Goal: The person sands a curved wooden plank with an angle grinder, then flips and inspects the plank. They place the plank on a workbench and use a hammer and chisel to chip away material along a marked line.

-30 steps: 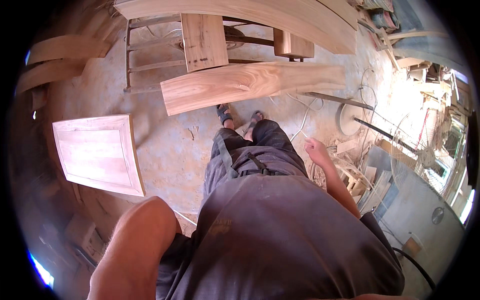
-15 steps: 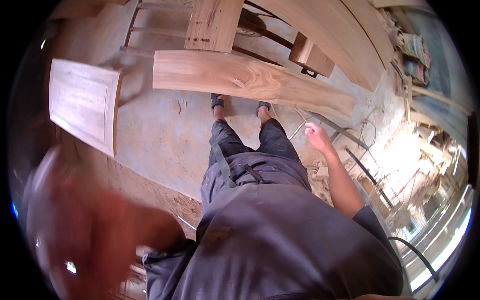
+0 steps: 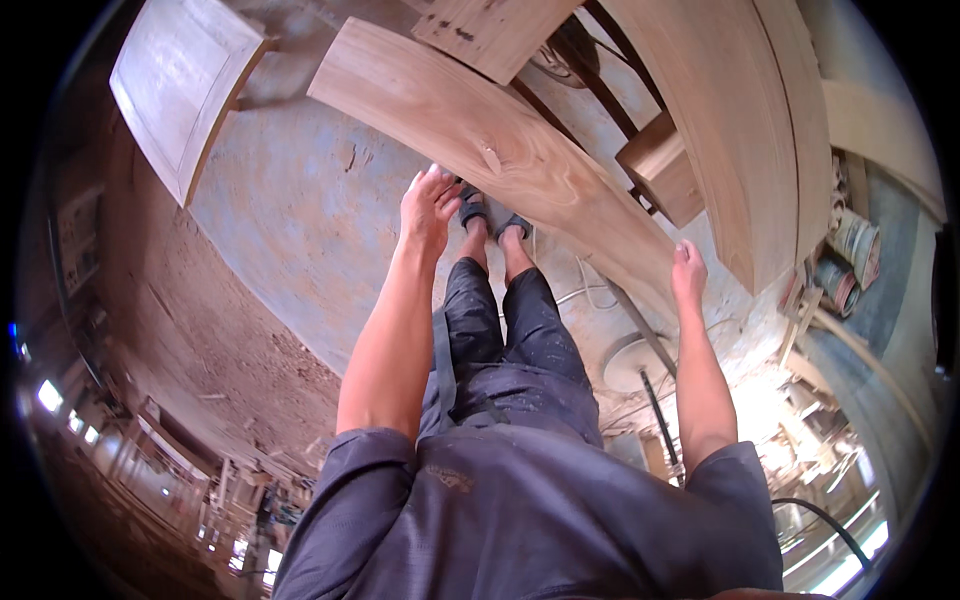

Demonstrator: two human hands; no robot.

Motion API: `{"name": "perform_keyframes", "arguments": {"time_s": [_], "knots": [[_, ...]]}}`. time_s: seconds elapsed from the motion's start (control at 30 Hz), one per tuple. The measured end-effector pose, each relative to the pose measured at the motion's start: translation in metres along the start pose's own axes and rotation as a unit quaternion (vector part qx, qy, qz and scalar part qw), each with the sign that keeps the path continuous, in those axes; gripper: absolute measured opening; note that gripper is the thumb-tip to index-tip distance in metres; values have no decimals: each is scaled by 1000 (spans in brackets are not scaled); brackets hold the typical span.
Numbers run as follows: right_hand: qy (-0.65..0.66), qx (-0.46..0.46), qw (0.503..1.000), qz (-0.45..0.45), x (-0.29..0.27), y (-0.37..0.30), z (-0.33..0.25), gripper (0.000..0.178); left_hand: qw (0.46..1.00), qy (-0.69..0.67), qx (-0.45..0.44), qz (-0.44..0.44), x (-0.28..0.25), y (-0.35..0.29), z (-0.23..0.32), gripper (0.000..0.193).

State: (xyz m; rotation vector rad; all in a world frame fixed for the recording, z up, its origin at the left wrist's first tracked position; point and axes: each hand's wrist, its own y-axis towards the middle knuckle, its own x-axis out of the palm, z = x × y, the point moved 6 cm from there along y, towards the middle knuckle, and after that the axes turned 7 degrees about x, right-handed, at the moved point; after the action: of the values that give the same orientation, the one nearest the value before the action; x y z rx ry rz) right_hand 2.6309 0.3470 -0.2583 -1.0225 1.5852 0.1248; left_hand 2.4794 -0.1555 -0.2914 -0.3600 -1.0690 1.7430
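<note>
Standing over a long wooden plank (image 3: 500, 155) lying crosswise ahead, apparently not taken up, the person holds the left hand (image 3: 428, 212) open beside it; the curled right hand's (image 3: 688, 272) grip is unclear.

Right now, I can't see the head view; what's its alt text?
A person's open left hand is beside the near edge of a long wooden plank; the right hand is curled near its right end, contact unclear for both. A framed wooden panel shows at upper left.
</note>
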Motion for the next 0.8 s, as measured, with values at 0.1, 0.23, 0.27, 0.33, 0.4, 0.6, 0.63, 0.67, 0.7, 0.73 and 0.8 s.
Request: {"name": "perform_keyframes", "arguments": {"time_s": [0.1, 0.23, 0.27, 0.33, 0.4, 0.6, 0.63, 0.67, 0.7, 0.73, 0.8], "knots": [[-73, -60, 995, 34, 4, 4, 4, 44, 997, -72, 1, -19, 11, 24, -1, 57], [-1, 3, 997, -80, 17, 12, 20, 50, 996, -84, 37, -21, 24, 36, 9, 56], [-1, -10, 996, -93, 20, 16, 23, 52, 996, -77, 43, -16, 25, 38, 7, 59], [8, -13, 992, -125, 27, 28, 30, 56, 990, -116, 86, 3, 29, 42, -4, 59], [26, 10, 986, -164, 35, 39, 37, 59, 984, -127, 123, 26, 38, 42, -24, 61], [33, 16, 982, -187, 45, 49, 20, 62, 987, -56, 147, 40, 65, 6, -65, 81], [47, 18, 979, -198, 46, 51, 24, 62, 987, -48, 149, 24, 65, 1, -65, 82], [60, 20, 976, -210, 48, 56, 34, 62, 988, -40, 150, 9, 66, -2, -66, 84], [73, 22, 972, -221, 49, 61, 44, 63, 987, -30, 154, -27, 62, 2, -67, 83], [94, 29, 969, -229, 49, 63, 48, 62, 987, -64, 143, -43, 56, 6, -66, 82], [135, 46, 959, -244, 49, 65, 54, 62, 981, -131, 120, -76, 43, 20, -58, 79]]}}
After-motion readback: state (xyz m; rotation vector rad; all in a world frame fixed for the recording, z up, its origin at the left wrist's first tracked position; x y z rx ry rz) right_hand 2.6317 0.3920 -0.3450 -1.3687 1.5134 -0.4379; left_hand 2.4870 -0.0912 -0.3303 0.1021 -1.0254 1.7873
